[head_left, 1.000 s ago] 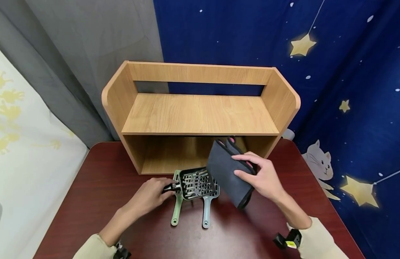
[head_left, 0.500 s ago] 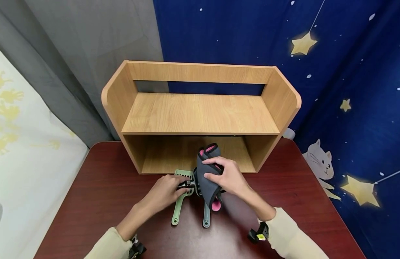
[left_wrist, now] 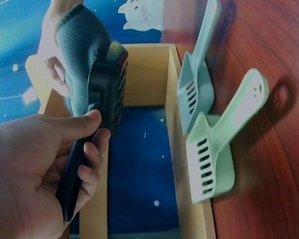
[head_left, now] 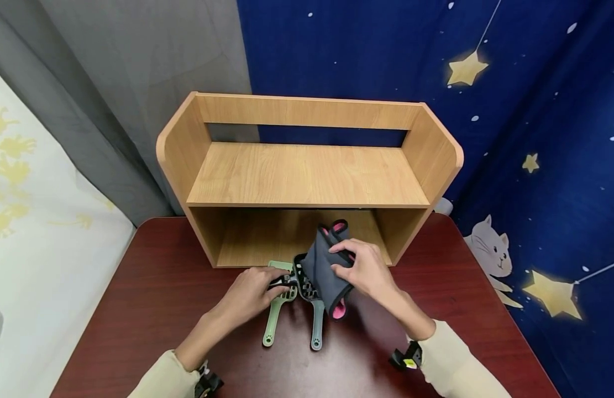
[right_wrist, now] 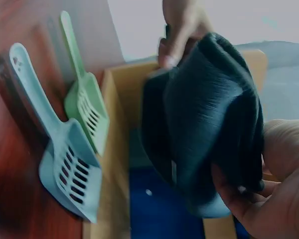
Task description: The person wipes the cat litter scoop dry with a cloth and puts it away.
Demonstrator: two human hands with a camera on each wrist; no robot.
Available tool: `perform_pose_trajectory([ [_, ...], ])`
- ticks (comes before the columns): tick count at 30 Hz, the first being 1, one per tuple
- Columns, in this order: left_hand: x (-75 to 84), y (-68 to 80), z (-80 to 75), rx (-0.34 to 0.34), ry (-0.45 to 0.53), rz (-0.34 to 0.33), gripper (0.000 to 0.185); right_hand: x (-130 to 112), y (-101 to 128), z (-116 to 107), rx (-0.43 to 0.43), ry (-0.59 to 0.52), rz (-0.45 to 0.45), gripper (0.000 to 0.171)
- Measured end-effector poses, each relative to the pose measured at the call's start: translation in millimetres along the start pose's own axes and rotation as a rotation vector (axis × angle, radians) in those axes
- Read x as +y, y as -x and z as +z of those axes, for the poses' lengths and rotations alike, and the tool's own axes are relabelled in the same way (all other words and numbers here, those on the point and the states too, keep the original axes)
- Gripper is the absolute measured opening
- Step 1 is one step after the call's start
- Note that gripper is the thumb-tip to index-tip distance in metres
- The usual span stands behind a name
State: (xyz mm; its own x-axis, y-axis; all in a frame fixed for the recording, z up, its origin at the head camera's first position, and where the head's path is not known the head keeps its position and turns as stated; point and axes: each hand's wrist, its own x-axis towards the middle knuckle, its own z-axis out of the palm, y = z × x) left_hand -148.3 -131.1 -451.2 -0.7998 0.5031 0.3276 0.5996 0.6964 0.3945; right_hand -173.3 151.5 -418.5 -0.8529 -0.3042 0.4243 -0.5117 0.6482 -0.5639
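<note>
My left hand (head_left: 252, 290) grips a black slotted litter scoop (left_wrist: 72, 174) by its handle, thumb along the top. My right hand (head_left: 368, 271) pinches a folded dark grey cloth (head_left: 326, 268) with black edging and pink inside. The cloth lies against the scoop's slotted head and covers much of it in the head view. Below them on the table lie a green litter scoop (left_wrist: 212, 159) and a blue-grey litter scoop (right_wrist: 70, 169), side by side with handles toward me. The held scoop overlaps both their heads in the head view.
A two-tier wooden shelf (head_left: 307, 174) stands on the dark red table (head_left: 152, 309) just behind the hands. Grey cloth (head_left: 152, 55) hangs at the back left, and a blue starry curtain (head_left: 361, 50) at the back and right.
My right hand has brought the cloth leftward onto the black scoop's head, then shifted it slightly right. My left hand moved the scoop a little right. The two scoops on the table stayed put.
</note>
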Motion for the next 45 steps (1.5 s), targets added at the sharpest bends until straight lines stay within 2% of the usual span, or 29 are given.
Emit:
perform_pose_trajectory([
  [5, -5.2, 3.9, -7.7, 0.0, -0.023, -0.027, 0.032, 2, 3, -28, 0.066, -0.047, 0.033, 0.034],
  [9, -8.4, 5.9, -10.3, -0.015, -0.042, -0.048, 0.032, -10, 4, -44, 0.07, -0.123, 0.046, 0.034],
  [12, -8.8, 6.0, -9.5, -0.02, -0.046, -0.066, 0.032, -22, 3, -50, 0.082, -0.172, 0.02, 0.035],
  [17, -1.5, 0.7, -7.7, -0.014, -0.047, -0.058, 0.03, -39, -4, -34, 0.084, -0.145, -0.107, 0.034],
  [19, 3.6, -2.9, -7.9, -0.018, -0.029, -0.054, 0.029, -44, -7, -21, 0.051, -0.116, -0.151, 0.033],
  [22, 10.9, -8.4, -7.8, -0.02, -0.006, -0.039, 0.028, -48, -11, -2, -0.023, -0.096, -0.161, 0.032],
  [27, 17.1, -11.1, -6.8, -0.014, -0.005, -0.002, 0.027, -39, -15, 21, -0.095, -0.088, -0.116, 0.031],
  [32, 14.3, -6.0, -5.8, 0.01, -0.017, 0.0, 0.029, -25, -14, 24, -0.11, -0.068, -0.099, 0.029],
  [37, 9.6, -1.9, -7.3, 0.013, -0.02, 0.003, 0.03, -13, -10, 14, -0.086, -0.021, -0.072, 0.028],
  [45, 0.6, 4.4, -16.7, 0.002, -0.002, -0.005, 0.031, 8, 2, -20, -0.025, 0.011, 0.032, 0.027],
])
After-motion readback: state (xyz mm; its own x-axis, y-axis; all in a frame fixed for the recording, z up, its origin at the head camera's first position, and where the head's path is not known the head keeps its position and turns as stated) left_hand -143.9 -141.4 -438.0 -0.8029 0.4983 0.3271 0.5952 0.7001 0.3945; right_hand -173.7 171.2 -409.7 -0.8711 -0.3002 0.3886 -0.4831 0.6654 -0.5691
